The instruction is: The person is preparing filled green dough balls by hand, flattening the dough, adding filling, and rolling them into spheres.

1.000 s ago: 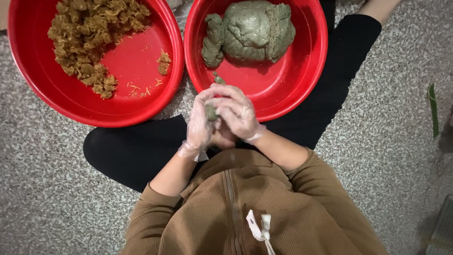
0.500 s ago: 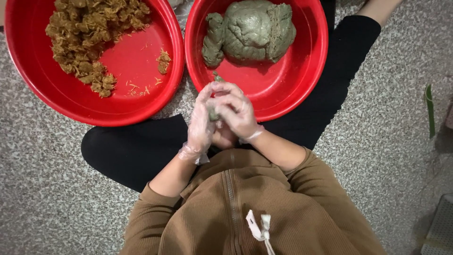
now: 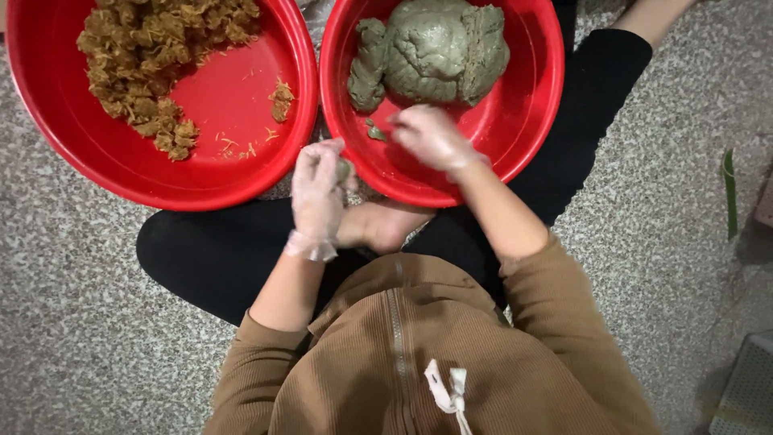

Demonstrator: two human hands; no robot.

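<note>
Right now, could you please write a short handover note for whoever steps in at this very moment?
Left hand: gloved, cupped around a small dough piece, held between the two bowls.
Right hand: gloved, blurred, inside the right red bowl, just below the grey-green dough mass; whether its grip holds anything cannot be told.
Left red bowl: brown shredded filling piled at its far side.
Done: one small piece pulled off.
Left: the big mass and most of the filling are unused.
</note>
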